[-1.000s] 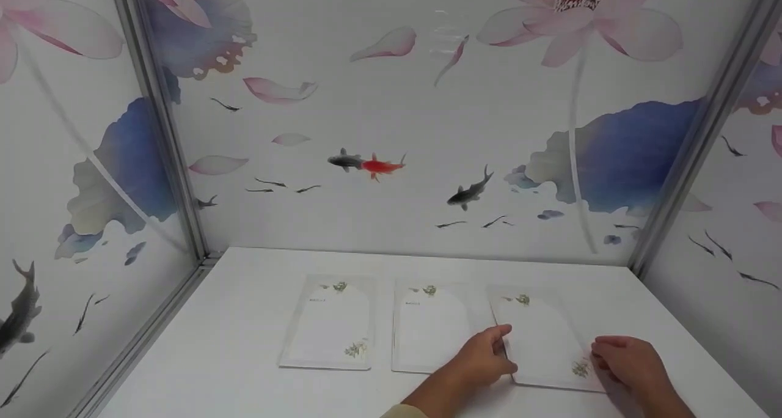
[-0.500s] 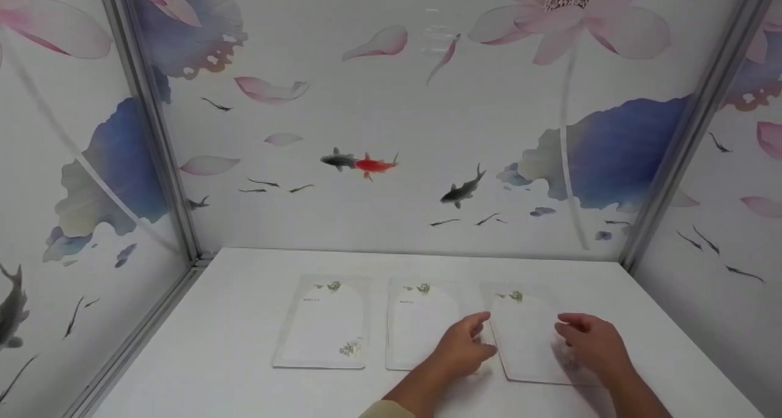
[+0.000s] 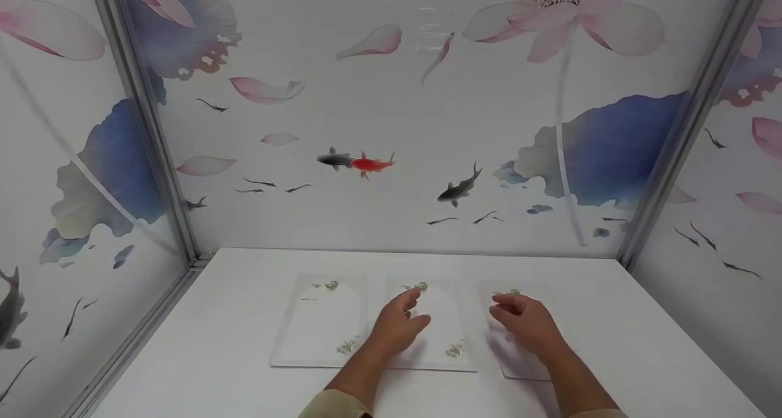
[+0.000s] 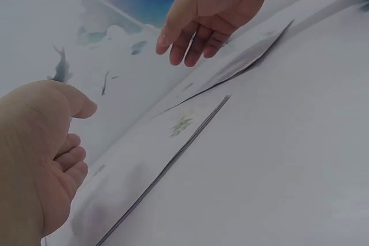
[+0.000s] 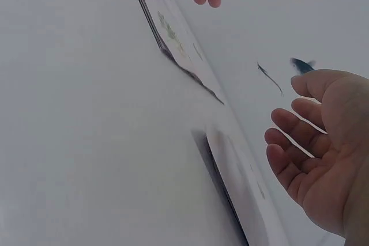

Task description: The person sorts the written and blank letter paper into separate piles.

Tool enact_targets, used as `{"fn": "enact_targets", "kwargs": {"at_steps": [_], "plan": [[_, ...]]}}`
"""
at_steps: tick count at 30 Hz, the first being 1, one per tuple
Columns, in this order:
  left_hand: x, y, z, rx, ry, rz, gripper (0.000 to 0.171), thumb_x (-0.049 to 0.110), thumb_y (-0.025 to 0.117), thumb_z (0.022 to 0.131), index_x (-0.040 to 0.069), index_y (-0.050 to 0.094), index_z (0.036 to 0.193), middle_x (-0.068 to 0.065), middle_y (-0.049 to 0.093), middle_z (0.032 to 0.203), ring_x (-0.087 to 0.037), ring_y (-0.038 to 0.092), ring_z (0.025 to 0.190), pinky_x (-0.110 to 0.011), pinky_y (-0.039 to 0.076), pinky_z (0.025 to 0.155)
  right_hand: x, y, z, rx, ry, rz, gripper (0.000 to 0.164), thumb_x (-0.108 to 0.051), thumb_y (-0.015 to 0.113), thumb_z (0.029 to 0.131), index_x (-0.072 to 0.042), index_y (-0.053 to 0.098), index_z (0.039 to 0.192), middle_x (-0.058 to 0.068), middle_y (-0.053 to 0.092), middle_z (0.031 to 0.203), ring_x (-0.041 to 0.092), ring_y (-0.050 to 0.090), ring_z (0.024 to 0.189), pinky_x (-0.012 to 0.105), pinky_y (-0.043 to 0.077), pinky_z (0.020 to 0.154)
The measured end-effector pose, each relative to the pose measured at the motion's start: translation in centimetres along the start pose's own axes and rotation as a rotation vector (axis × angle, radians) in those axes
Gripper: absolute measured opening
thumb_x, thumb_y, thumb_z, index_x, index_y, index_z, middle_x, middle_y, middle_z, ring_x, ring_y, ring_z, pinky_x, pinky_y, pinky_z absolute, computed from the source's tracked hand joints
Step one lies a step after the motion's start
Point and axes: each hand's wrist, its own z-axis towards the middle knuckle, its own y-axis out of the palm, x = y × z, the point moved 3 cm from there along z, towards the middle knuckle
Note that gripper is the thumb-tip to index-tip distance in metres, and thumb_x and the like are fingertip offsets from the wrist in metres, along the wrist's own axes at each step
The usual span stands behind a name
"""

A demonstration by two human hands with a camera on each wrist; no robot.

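Three thin white stacks of stationery paper, printed with small green plants, lie in a row. My left hand is over the middle stack, thumb apart from the loosely bent fingers. Over the right stack hovers my right hand, covering much of it in the head view and casting a shadow there. To the left is the left stack, its lower right corner close to my left forearm. Both palms face inward and hold nothing, as the left wrist view shows with my left hand and right hand.
The white table carries the stacks. Behind it stands a panel printed with fish, petals and lotus leaves. Metal posts mark the back corners, the left post and the right post, with printed side panels beyond.
Both hands have left the right stack's side edges and moved left. The left hand is now over the middle stack, the right over the right stack. The stacks stay put while the view shifts slightly.
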Motion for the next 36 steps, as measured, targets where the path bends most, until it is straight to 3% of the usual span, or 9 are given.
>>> {"fn": "enact_targets", "kwargs": {"at_steps": [9,15,18,23,27,32,36], "plan": [[-2.0,-4.2,0.0,0.073,-0.126,0.011,0.065,0.023,0.071,0.100,0.014,0.048,0.160,-0.009,0.052,0.166,-0.034,0.048,0.155,-0.053,0.040,0.128,-3.7,4.1,0.3,-0.015,-0.096,0.039,0.040,-0.033,0.076,0.100,-0.016,0.072,0.137,0.001,0.076,0.120,0.018,0.070,0.112,0.037,0.061,0.096],[-2.2,-5.3,-0.4,0.075,-0.168,0.051,0.067,0.028,0.071,0.100,0.018,0.047,0.162,-0.011,0.049,0.168,-0.039,0.047,0.155,-0.058,0.039,0.127,-4.1,4.5,0.2,-0.041,-0.114,0.021,0.045,-0.036,0.078,0.098,-0.018,0.071,0.139,0.001,0.076,0.128,0.023,0.070,0.123,0.044,0.061,0.104],[-2.4,-5.3,-0.7,0.013,-0.172,0.132,0.067,0.032,0.073,0.100,0.017,0.049,0.161,-0.013,0.049,0.167,-0.040,0.047,0.155,-0.060,0.038,0.127,-3.7,4.5,-0.1,-0.106,-0.102,-0.013,0.056,-0.042,0.079,0.097,-0.019,0.066,0.146,0.004,0.071,0.143,0.030,0.065,0.136,0.052,0.057,0.111],[-2.5,-5.4,-1.3,-0.181,-0.128,0.334,0.072,0.042,0.078,0.096,0.011,0.054,0.156,-0.013,0.049,0.165,-0.037,0.041,0.158,-0.059,0.032,0.131,-3.0,4.7,-0.5,-0.281,-0.064,-0.121,0.076,-0.048,0.086,0.088,-0.021,0.059,0.154,0.010,0.059,0.159,0.039,0.054,0.149,0.062,0.045,0.120],[-2.2,-5.3,-1.4,-0.303,-0.089,0.462,0.083,0.047,0.083,0.089,0.009,0.054,0.157,-0.010,0.045,0.170,-0.034,0.036,0.162,-0.055,0.029,0.133,-2.8,4.9,-0.9,-0.375,-0.088,-0.227,0.088,-0.041,0.096,0.078,-0.019,0.059,0.154,0.012,0.054,0.163,0.043,0.043,0.156,0.065,0.034,0.127],[-1.7,-4.5,-1.5,-0.359,-0.083,0.640,0.092,0.051,0.086,0.084,0.007,0.052,0.158,-0.006,0.040,0.173,-0.030,0.033,0.164,-0.051,0.030,0.134,-2.8,5.0,-1.0,-0.422,-0.129,-0.291,0.091,-0.033,0.100,0.073,-0.012,0.060,0.152,0.011,0.050,0.166,0.044,0.037,0.159,0.064,0.027,0.131],[-1.6,-4.2,-1.6,-0.366,-0.077,0.723,0.093,0.054,0.085,0.085,0.008,0.052,0.158,-0.006,0.040,0.173,-0.028,0.033,0.164,-0.050,0.032,0.133,-2.6,5.1,-1.0,-0.421,-0.142,-0.319,0.089,-0.033,0.099,0.073,-0.010,0.062,0.150,0.009,0.051,0.166,0.043,0.037,0.159,0.064,0.028,0.130]]}}
